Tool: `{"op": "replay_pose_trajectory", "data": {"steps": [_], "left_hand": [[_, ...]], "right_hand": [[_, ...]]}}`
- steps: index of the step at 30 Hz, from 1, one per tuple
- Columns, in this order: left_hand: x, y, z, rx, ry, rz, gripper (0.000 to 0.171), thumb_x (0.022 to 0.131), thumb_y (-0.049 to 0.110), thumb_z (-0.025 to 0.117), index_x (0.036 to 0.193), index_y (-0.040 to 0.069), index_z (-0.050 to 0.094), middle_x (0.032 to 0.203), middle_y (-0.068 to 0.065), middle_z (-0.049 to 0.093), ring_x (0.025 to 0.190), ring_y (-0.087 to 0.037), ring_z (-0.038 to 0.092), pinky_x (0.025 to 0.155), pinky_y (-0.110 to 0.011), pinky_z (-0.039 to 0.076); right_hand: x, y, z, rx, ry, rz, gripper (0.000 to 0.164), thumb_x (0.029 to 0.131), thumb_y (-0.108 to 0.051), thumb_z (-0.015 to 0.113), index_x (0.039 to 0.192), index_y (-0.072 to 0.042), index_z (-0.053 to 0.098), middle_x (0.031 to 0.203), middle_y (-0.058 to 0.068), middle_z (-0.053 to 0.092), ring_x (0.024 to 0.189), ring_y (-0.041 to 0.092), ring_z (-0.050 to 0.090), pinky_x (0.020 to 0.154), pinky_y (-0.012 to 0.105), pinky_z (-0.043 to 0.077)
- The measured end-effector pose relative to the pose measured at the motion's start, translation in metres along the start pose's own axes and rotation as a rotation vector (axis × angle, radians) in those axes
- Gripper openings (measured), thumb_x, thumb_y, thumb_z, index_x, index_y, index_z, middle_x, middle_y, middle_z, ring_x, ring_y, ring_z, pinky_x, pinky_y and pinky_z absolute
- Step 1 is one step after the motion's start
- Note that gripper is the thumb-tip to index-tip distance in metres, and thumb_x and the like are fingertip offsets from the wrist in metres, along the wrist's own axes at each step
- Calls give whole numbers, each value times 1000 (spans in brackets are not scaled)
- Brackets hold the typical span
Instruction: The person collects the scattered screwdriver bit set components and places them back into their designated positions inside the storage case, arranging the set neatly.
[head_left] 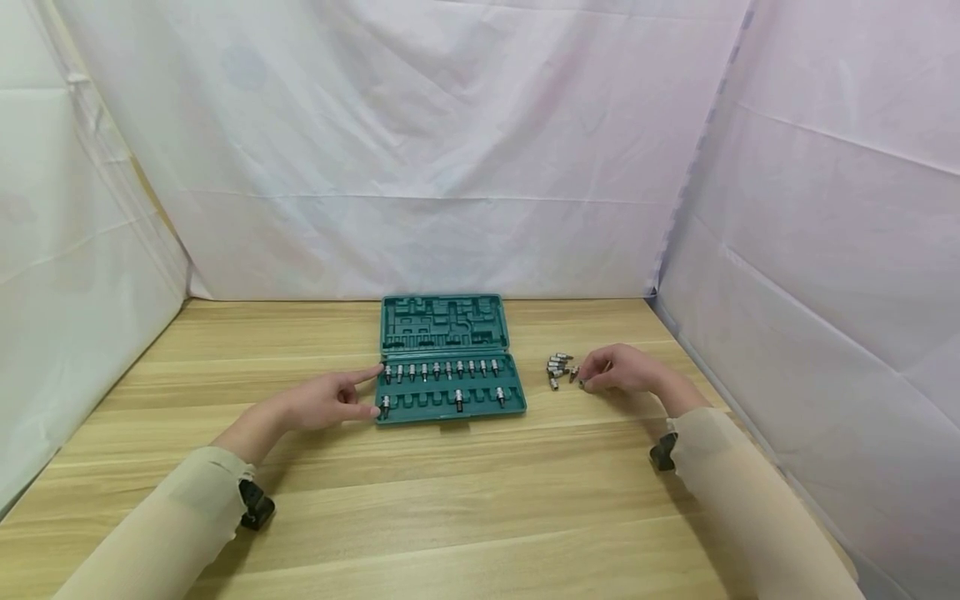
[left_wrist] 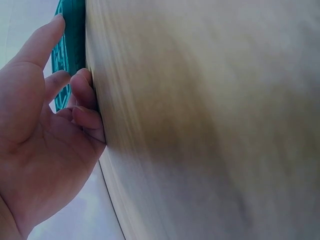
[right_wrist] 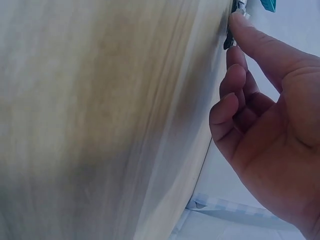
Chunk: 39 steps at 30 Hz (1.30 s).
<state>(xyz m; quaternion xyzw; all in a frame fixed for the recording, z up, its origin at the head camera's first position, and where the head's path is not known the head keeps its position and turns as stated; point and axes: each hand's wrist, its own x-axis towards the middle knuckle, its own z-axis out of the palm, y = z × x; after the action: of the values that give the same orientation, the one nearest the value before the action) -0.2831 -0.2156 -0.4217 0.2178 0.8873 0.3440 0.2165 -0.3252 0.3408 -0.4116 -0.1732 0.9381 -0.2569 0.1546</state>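
A green plastic case (head_left: pixel 444 413) lies unfolded on the table, with silver-and-black bit sockets (head_left: pixel 460 400) in its two rows of slots. My left hand (head_left: pixel 322 400) rests at the case's left side, index finger and thumb stretched apart and touching its edge; the other fingers are loosely bent in the left wrist view. To the right of the case, several loose bit sockets (head_left: pixel 557 365) lie in a small pile. Beside them my right hand (head_left: pixel 622 369) pinches a bit socket (head_left: pixel 581 384) between thumb and forefinger, mostly covered by the fingertips.
The case's lid (head_left: pixel 445 321), with moulded recesses, lies back toward the rear curtain (head_left: pixel 442 242). White cloth walls (head_left: pixel 825 250) enclose the wooden table (head_left: pixel 450 517) at the back and sides. Each wrist wears a small black camera (head_left: pixel 257 505).
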Motion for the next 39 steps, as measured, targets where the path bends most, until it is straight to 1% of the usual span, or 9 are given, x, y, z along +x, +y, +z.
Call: {"op": "replay_pose_trajectory", "data": {"steps": [5,10,13,17,20,24,29,34,39], "left_hand": [[0,0,0,-7,2,-7,90,104,44,77,176,22,27,86,-3,54,77,-19,46,67,-31,41],[1,-1,1,-10,-1,-7,91,104,44,77,176,23,27,85,-3,54,76,-19,46,67,-31,41],[1,-2,1,-11,-2,-8,91,104,45,77,176,23,27,86,-3,54,77,-19,47,67,-31,41],[1,-2,1,-8,-3,-8,91,104,45,77,176,23,27,87,-4,55,78,-20,47,67,-32,41],[1,-1,0,-7,-3,-7,91,104,44,77,176,22,27,87,-4,55,78,-20,48,68,-31,42],[0,-1,0,-7,-4,-5,91,104,44,77,176,21,27,86,-3,55,77,-19,47,67,-31,42],[0,0,-1,1,-2,-2,91,104,44,77,176,20,27,85,-3,55,76,-19,47,67,-31,42],[0,0,-1,0,1,-3,91,104,43,77,176,20,27,86,-4,56,77,-20,48,67,-31,42],[0,0,-1,0,1,-4,91,104,44,77,176,20,28,87,-5,56,78,-20,48,67,-31,42]], "right_hand": [[-2,-1,-3,2,31,-4,11,98,-21,83,107,-16,82,106,1,76,100,17,64,95,37,48],[-2,-2,-5,66,56,32,12,103,-17,77,113,-12,80,113,6,78,100,20,68,90,37,54],[-1,-4,-5,103,82,46,14,104,-15,73,116,-10,78,114,8,78,101,21,69,90,36,55],[2,-9,-5,133,123,25,17,105,-19,74,119,-8,78,113,9,78,104,21,68,91,35,54],[3,-13,-6,187,132,4,26,107,-22,74,128,-8,75,116,14,78,103,27,69,90,39,56],[3,-19,-6,264,119,-2,34,110,-25,69,140,-10,70,125,18,77,102,34,69,83,41,57],[4,-25,-5,302,113,0,35,112,-21,64,145,-9,67,132,18,76,105,38,69,76,37,55],[8,-32,-2,291,144,-9,38,110,-24,68,146,-10,67,127,17,76,101,35,69,76,39,55],[12,-40,1,289,177,-19,38,106,-25,75,141,-10,69,117,13,75,100,34,69,77,37,53]]}}
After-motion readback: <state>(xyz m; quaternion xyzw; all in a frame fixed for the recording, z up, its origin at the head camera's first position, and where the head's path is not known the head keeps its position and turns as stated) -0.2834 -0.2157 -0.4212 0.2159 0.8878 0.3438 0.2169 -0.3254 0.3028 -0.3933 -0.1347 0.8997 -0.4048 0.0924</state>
